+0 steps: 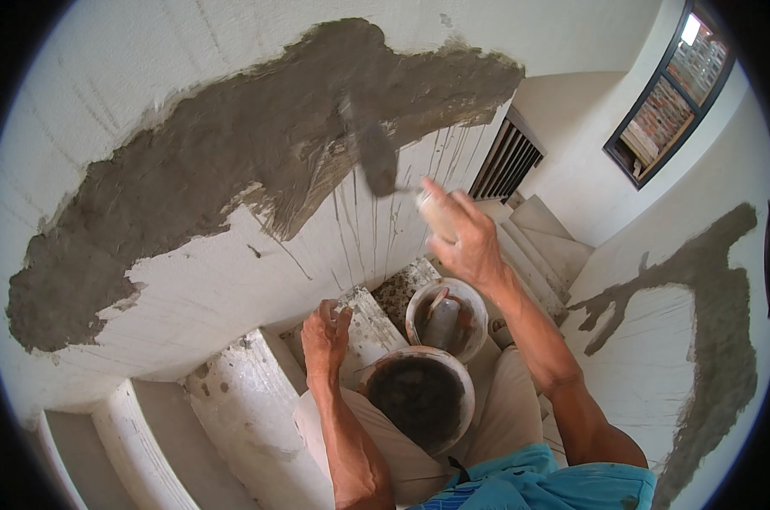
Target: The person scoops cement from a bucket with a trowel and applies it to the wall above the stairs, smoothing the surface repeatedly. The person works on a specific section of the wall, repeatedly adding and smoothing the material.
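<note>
Right hand [466,242]: fingers wrapped round the handle of a trowel [376,161], one finger stretched out past the grip, presumably for steering. The trowel's blade was blurred, raised before the grey mortar patch [215,127] on the wall; contact could not be told. Left hand [324,336]: fingers curled, near a stair edge; whether they held anything could not be told. Perhaps placed there for balance on the steps [249,391]. Mortar bucket [467,399] stood between the legs, likely for short reach and steadiness. Second bucket [411,319], containing a grey cylindrical object [441,325], stood just beyond it, probably to remain accessible.
</note>
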Available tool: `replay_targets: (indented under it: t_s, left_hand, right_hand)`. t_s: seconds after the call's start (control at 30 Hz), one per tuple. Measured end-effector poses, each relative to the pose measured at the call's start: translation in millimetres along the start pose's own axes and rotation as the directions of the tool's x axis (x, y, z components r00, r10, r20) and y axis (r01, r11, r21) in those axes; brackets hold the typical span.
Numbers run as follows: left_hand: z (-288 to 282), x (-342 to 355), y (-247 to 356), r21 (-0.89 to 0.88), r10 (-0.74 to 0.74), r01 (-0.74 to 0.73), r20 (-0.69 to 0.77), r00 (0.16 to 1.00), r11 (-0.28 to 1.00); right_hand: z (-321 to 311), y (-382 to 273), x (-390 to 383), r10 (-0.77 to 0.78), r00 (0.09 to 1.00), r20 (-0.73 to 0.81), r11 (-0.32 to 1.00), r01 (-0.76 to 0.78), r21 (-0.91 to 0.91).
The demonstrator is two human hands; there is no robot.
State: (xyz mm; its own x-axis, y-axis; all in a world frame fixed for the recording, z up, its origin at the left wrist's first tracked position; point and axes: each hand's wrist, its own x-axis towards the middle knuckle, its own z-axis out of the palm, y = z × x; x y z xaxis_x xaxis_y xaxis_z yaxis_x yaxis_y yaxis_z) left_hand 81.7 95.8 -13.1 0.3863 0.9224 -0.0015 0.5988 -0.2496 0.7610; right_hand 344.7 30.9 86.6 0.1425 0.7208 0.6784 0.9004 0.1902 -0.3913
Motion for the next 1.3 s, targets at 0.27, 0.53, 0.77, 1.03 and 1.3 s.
replay_targets:
  t_s: [0.27,0.53,0.77,1.03,1.3]
  left_hand:
    - [2,0,0,-0.022,0.023,-0.023,-0.019,1.000,0.999]
    - [0,0,4,-0.005,0.012,-0.012,-0.007,1.000,1.000]
    - [-1,1,3,-0.003,-0.005,0.005,0.005,1.000,1.000]
    - [-2,-1,3,0.009,-0.001,0.001,0.006,1.000,1.000]
    - [-3,-1,8,-0.008,-0.027,0.028,0.008,1.000,1.000]
  right_hand:
    - [-3,13,-15,0.114,0.970,-0.217,0.990,-0.094,0.101]
    - [8,48,-8,0.355,0.887,-0.297,0.924,-0.285,0.254]
    - [22,53,-9,0.408,0.883,-0.231,0.900,-0.347,0.264]
    - [28,27,-32,0.134,0.979,-0.152,0.980,-0.107,0.170]
    - [32,35,-16,0.206,0.945,-0.253,0.971,-0.164,0.177]
